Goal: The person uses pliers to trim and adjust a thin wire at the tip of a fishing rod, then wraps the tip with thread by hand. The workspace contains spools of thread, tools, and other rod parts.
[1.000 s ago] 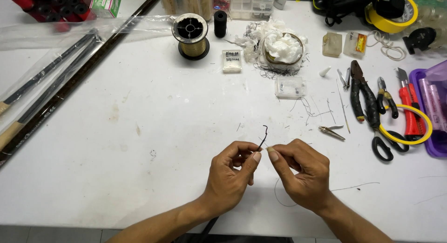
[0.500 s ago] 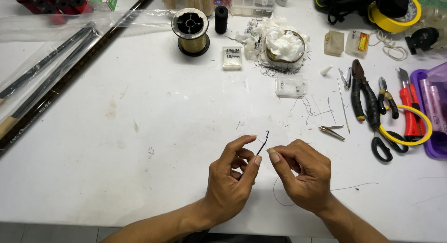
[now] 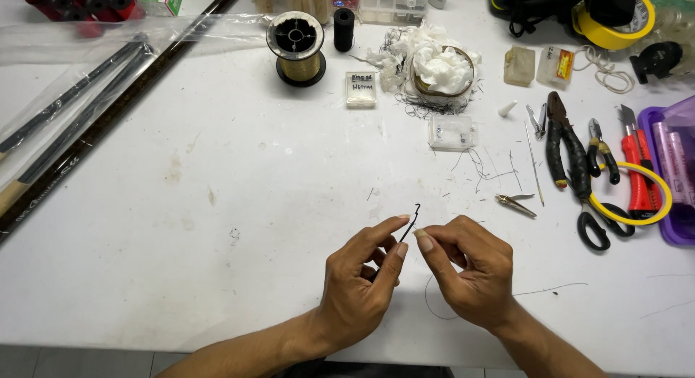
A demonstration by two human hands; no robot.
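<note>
- You are looking down on a white counter (image 3: 217,226), scuffed and stained, with tools and fishing gear spread along its far and right edges.
- Your left hand (image 3: 358,287) has its grip closed on a thin black hook-ended wire (image 3: 411,222), pinched between thumb and forefinger; the hooked tip stands just above the pinch.
- Your right hand (image 3: 470,269) meets it from the other side, thumb and forefinger tips closed at the same pinch point, touching the wire; whether they also hold the line is too fine to tell.
- A thin dark line (image 3: 463,305) loops on the counter below your right-hand grip and trails off to the right.
- Just beyond the grip to the right lies a small metal clip (image 3: 515,203); further right are black-handled pliers (image 3: 566,150), scissors (image 3: 604,222) and a red utility knife (image 3: 637,168).
- Well beyond the grip stand a gold thread spool (image 3: 295,48) and a wad of white stuffing (image 3: 438,63).
- Far to the left of the grip, dark rods (image 3: 79,124) lie slantwise.
</note>
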